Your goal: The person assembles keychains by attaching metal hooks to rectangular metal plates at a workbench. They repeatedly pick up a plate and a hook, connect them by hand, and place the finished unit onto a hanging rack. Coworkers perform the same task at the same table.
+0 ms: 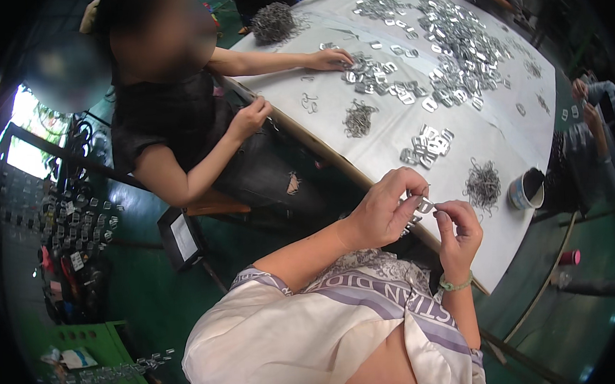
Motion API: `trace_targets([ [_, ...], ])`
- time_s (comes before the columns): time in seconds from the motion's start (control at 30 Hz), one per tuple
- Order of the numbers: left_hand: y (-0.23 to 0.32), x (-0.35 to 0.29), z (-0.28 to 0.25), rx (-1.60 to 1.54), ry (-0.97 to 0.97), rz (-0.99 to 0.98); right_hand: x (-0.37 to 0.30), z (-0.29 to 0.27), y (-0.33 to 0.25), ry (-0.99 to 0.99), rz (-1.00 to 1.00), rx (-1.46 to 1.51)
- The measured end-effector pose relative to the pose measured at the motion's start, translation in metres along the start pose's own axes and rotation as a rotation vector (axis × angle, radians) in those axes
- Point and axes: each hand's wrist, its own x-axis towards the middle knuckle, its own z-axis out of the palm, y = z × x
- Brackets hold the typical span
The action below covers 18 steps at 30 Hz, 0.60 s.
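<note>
At the table's near edge my left hand (389, 208) pinches a small silver metal buckle (427, 206) between thumb and fingers. My right hand (461, 233), with a green bracelet at the wrist, is closed with thumb and fingertip at the buckle's right end. Whether it also grips a thin wire hook is too small to tell. More metal pieces show just below my left fingers, partly hidden. Beyond my hands lies a small heap of flat silver buckles (428, 146). To its right is a tangled pile of thin wire hooks (483, 185).
A white-topped table (494, 244) carries a large spread of buckles (457, 49) and another hook pile (361, 118). A tub (525, 189) stands at the right edge. On the left a person (170, 130) reaches over the table; other people work at the far and right sides.
</note>
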Motion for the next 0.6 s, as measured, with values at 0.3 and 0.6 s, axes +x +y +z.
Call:
trace_targets([
  [0.3, 0.050, 0.033, -0.055, -0.161, 0.224, 0.030, -0.010, 0.027, 0.080, -0.190, -0.087, -0.507],
  [0.6, 0.107, 0.074, -0.134, -0.097, 0.471, 0.263, -0.011, 0.040, 0.081, -0.540, -0.097, -0.897],
])
